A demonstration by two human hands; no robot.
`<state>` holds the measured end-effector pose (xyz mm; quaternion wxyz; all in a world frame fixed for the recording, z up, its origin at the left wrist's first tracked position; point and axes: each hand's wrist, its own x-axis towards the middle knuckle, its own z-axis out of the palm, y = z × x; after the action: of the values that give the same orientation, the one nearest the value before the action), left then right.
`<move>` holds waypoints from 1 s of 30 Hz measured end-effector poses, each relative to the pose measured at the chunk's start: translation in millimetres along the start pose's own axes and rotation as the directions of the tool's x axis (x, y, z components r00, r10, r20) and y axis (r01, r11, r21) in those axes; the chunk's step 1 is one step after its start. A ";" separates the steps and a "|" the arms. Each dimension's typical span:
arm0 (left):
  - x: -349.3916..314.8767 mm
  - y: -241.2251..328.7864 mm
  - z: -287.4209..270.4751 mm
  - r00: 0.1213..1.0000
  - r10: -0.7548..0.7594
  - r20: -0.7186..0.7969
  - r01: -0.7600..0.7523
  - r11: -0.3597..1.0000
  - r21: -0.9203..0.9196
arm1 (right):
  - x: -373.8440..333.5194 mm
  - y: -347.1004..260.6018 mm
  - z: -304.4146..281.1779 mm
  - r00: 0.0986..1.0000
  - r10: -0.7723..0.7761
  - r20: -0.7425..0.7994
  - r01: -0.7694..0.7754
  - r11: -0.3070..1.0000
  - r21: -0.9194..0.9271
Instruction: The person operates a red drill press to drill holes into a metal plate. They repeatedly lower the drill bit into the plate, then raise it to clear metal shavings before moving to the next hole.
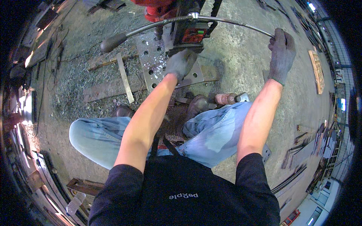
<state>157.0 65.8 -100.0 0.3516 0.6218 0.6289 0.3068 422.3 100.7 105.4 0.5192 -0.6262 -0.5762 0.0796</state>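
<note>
Item 1, plate [151,60]: grey steel, several round holes, flat on the swarf-strewn floor [241,64] under the drill [188,34], between our knees and the machine.

Item 2, left hand [180,63]: gloved, palm down and fingers spread, pressed on the plate just beside the drill's base. It clasped nothing; it only bore down.

Item 3, right hand [281,51]: gloved, fingers wrapped fully round the far end of the feed lever [226,20].

Item 4, lever: 1 long bar through the drill's hub, with a dark knob [112,41] at its free left end.

Item 5, surroundings: a flat bar [124,77] and rusty strips to the plate's left, a brown cylinder [225,98] by our boot [198,105], and loose discs among the shavings.

Risks, as we judged them: the left glove sat close to the spindle, so a snagged cuff or a hot chip could hurt it. The plate was held by hand alone, so a biting cutter could spin it. A hard pull on the lever could jam the bit.
</note>
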 end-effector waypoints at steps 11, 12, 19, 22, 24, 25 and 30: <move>90.9 9.8 39.5 0.976 -0.172 -0.134 0.176 0.984 0.021 | -4.3 -3.2 9.0 0.997 0.041 -0.059 -0.027 0.976 0.217; 92.1 13.0 39.6 0.976 -0.174 -0.133 0.184 0.981 0.062 | -4.3 -3.9 8.1 0.997 0.051 -0.064 -0.036 0.975 0.220; 112.5 -32.7 67.5 0.865 -0.453 -0.218 0.361 0.861 -0.357 | -2.3 -9.0 14.1 0.996 0.049 -0.076 -0.028 0.967 0.253; 100.9 -30.1 62.8 0.939 -0.309 -0.151 0.279 0.941 -0.195 | -5.7 -5.1 12.6 0.994 0.058 -0.092 -0.038 0.979 0.201; 91.3 -27.7 60.9 0.955 -0.264 -0.132 0.234 0.950 -0.209 | -5.7 -10.4 15.4 0.987 0.100 -0.128 -0.063 0.961 0.268; 91.2 -24.9 59.7 0.954 -0.268 -0.130 0.237 0.947 -0.217 | -3.6 -9.2 14.9 0.989 0.093 -0.118 -0.062 0.969 0.241; 101.4 -20.3 58.8 0.952 -0.283 -0.115 0.262 0.950 -0.168 | -2.6 -5.9 12.8 0.994 0.076 -0.085 -0.055 0.974 0.219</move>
<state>196.0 163.2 -156.1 0.3923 0.4777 0.7068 0.3441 408.7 104.5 102.7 0.6074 -0.5878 -0.5184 0.1297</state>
